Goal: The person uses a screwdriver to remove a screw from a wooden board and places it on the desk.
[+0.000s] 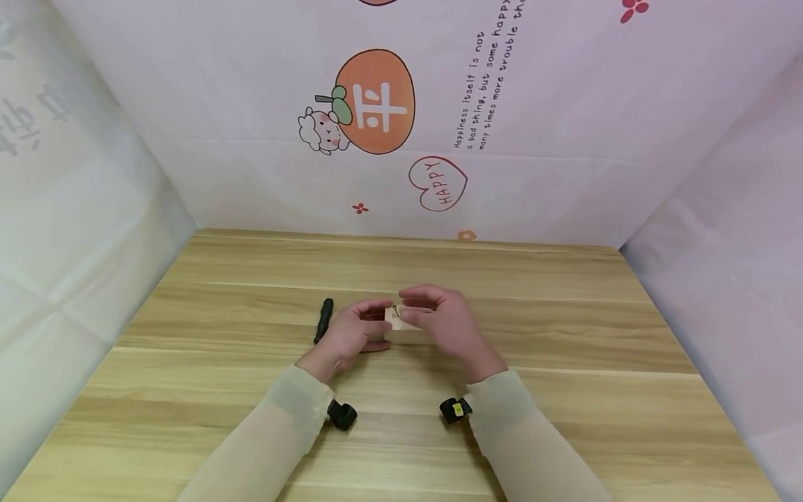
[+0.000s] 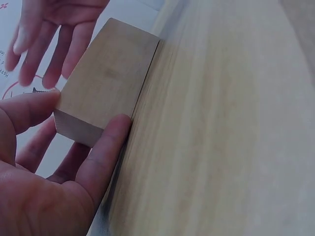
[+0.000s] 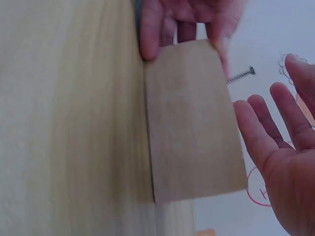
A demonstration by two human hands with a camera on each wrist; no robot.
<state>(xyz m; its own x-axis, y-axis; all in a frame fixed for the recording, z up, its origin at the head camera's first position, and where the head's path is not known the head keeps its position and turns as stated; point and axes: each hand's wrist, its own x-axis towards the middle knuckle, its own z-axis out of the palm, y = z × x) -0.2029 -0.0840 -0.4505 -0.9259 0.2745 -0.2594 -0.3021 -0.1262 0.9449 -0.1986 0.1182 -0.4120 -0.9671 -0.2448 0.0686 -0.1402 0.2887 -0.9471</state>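
Observation:
A pale wooden block lies on the table, its long side facing me. A screw sticks up from its top near the left end, tilted in the right wrist view. My left hand grips the block's left end, thumb and fingers spread around it, as the left wrist view shows. Over the right part of the block is my right hand, its fingers loosely bent and holding nothing. One of its digits lies close to the block's upper edge in the right wrist view; whether it touches I cannot tell.
A slim black handle-like object lies left of my left hand. The wood-grain table ends at a printed white backdrop, with white sheets on both sides. Black wrist cameras sit at the cuffs.

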